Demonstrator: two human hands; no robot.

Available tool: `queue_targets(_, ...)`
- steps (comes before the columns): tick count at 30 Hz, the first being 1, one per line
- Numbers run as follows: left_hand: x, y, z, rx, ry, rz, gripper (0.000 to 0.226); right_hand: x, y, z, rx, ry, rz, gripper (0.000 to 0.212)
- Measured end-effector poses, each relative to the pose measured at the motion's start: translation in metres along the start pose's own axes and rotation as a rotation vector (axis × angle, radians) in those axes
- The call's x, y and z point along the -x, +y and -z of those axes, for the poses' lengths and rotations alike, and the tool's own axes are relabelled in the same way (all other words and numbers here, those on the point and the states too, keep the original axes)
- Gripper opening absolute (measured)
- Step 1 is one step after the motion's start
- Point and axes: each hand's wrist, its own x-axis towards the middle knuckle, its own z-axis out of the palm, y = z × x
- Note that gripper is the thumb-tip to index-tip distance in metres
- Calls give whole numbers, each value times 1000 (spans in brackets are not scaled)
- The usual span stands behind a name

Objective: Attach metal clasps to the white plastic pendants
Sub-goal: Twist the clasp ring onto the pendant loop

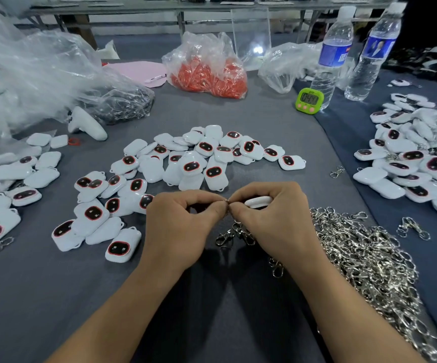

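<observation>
Surface: a table covered in grey cloth point(55, 297) is seen, with metal table frames and shelving in the background.
Left hand point(183, 226): the fingers are curled, and the ring end of the held clasp point(234, 231) is pinched between thumb and forefinger.
Right hand point(272, 221): the held pendant point(258, 201) is gripped in the curled fingers, and the same ring end is pinched by the thumb and forefinger.
Meeting point: the fingertips of both hands are pressed together just beside the held pendant's left edge; whether the ring is through the pendant's loop cannot be told.
Held clasp: its body is hung below and between the two hands, above the cloth, with more clasps tangled beside it.
Clasp heap point(369, 265): a large silver pile is spread to the right of the right hand and along the right forearm.
Loose clasps: one point(337, 172) is laid ahead and to the right of the right hand; another point(412, 227) is laid beyond the heap, further right.
Middle pendants point(193, 161): a scatter of white pendants, many face up with dark, red-rimmed windows, is laid just ahead of both hands and to the left of the left hand.
Left pile point(7, 184): pendants with clasps on some are gathered well left of the left hand.
Right pile point(416, 158): more pendants are heaped well right of the right hand.
Green timer point(309, 99): it is stood far ahead of the right hand, beside two water bottles point(334, 56).
Bags: a clear bag of orange pieces point(209, 72) is set far ahead of the hands, and a clear bag of dark parts point(117, 100) far ahead to the left.
</observation>
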Motion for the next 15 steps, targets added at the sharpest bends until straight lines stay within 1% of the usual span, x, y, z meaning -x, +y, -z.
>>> queue_targets(3, -1, 0, 0, 80, -38, 29, 21, -1, 0, 0, -19, 13, -17, 18)
queue_targets(9, -4, -2, 2, 104, -96, -8, 21, 0, 0, 0, -7, 41, -12, 20)
queue_targets(12, -5, -2, -1, 143, -156, 0, 17, -1, 0, 3, 2, 31, -8, 21)
queue_targets(15, -5, -4, -2, 148, -165, -3, 18, -1, 0, 6, -2, 0, -2, 22)
